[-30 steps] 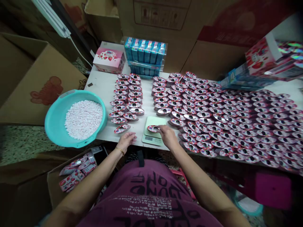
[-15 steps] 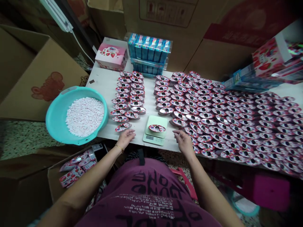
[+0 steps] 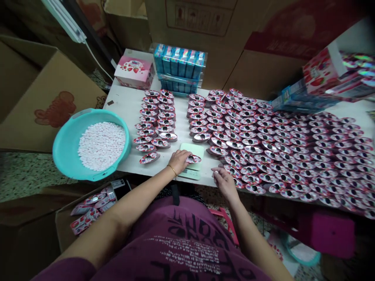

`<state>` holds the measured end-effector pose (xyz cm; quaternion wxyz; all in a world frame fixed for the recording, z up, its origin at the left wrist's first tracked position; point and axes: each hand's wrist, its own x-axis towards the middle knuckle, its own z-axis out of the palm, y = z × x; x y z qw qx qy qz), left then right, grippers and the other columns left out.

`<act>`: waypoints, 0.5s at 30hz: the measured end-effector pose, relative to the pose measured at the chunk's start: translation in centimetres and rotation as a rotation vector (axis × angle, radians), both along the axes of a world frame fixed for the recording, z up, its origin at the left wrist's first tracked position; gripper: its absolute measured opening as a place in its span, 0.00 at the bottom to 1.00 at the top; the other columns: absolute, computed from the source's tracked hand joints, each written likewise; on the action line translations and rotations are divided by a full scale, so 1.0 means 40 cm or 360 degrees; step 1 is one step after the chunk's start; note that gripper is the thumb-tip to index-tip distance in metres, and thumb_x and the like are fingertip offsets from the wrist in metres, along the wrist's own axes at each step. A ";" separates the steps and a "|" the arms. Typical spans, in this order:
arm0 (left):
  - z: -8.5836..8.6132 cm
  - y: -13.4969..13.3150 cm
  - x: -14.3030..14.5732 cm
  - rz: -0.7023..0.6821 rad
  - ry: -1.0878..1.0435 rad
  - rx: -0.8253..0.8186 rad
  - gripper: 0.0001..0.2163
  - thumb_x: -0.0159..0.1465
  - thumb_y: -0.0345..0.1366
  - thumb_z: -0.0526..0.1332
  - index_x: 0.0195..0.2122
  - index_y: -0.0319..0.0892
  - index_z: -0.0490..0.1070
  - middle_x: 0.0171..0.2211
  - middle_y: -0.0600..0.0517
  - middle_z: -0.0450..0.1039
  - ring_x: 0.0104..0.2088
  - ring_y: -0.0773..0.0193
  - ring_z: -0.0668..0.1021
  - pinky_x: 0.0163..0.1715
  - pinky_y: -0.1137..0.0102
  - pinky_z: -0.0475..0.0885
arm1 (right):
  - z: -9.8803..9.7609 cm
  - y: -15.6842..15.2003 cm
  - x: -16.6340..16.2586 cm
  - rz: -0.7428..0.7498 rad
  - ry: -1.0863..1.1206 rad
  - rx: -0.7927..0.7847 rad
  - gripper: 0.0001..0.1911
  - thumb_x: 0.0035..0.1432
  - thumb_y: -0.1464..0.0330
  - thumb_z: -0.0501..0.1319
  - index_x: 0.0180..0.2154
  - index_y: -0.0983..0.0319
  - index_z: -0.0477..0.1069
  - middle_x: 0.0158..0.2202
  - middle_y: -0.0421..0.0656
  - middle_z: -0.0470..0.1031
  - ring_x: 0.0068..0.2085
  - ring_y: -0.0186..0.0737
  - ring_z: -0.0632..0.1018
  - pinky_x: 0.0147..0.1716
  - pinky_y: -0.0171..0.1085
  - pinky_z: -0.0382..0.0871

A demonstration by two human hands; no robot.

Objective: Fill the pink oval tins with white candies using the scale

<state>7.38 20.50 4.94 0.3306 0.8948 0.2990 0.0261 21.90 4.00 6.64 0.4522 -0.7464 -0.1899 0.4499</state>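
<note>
My left hand (image 3: 178,162) is closed around the left end of a small pointed-oval carton (image 3: 193,159). Red and white with a dark hole in its top, the carton stands on a pale green kitchen scale (image 3: 191,175). Part of the scale's display is covered by the hand. To the right of the scale, at the table's front edge, my right hand (image 3: 225,182) has its fingers curled and pinched together. A tiny whitish spot shows at those fingertips, too small to name. A single carton (image 3: 149,157) stands left of my left hand.
Similar cartons (image 3: 252,149) fill the table's right side in rows, with two more columns (image 3: 166,113) left of centre. A turquoise basin (image 3: 58,150) of small white candies is at left. Blue packs (image 3: 179,64) and a pink strawberry box (image 3: 134,70) stand at the back.
My left hand has moved right from beside the single carton and taken hold of the carton on the scale. My right hand stays near the scale's right side, its fingers more curled.
</note>
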 end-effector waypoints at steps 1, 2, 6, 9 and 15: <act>0.000 -0.002 -0.014 0.0014 -0.0009 0.0005 0.16 0.54 0.31 0.56 0.45 0.41 0.65 0.42 0.46 0.68 0.41 0.56 0.66 0.42 0.62 0.61 | 0.002 0.000 -0.005 0.0016 0.0021 0.0012 0.18 0.47 0.58 0.55 0.37 0.64 0.66 0.23 0.37 0.63 0.20 0.28 0.62 0.17 0.28 0.53; 0.000 -0.002 -0.035 0.0039 -0.0026 0.0021 0.16 0.54 0.32 0.56 0.45 0.40 0.65 0.42 0.46 0.68 0.41 0.57 0.66 0.42 0.62 0.61 | 0.004 0.000 -0.010 0.0034 0.0040 0.0022 0.18 0.48 0.58 0.55 0.37 0.64 0.66 0.23 0.37 0.63 0.20 0.28 0.62 0.17 0.28 0.52; -0.006 0.001 -0.181 0.0208 -0.0029 0.0174 0.17 0.54 0.31 0.54 0.46 0.40 0.64 0.44 0.45 0.65 0.45 0.55 0.65 0.46 0.61 0.60 | 0.001 0.003 -0.015 0.0054 0.0083 0.0056 0.16 0.49 0.57 0.55 0.32 0.64 0.65 0.20 0.35 0.61 0.18 0.27 0.59 0.16 0.28 0.50; -0.029 0.010 -0.292 0.0329 0.0106 0.0296 0.19 0.53 0.27 0.53 0.47 0.40 0.63 0.45 0.43 0.64 0.47 0.54 0.64 0.46 0.61 0.60 | -0.003 0.021 0.015 0.0119 -0.0182 0.0033 0.17 0.51 0.55 0.53 0.28 0.64 0.66 0.17 0.35 0.60 0.17 0.28 0.59 0.16 0.29 0.51; -0.081 0.040 -0.378 0.0483 0.0361 0.0485 0.20 0.54 0.30 0.53 0.50 0.42 0.61 0.44 0.44 0.65 0.45 0.53 0.66 0.44 0.61 0.61 | 0.011 0.119 0.110 0.0805 -0.1491 -0.0636 0.14 0.56 0.64 0.49 0.40 0.61 0.67 0.30 0.47 0.73 0.31 0.40 0.73 0.31 0.36 0.62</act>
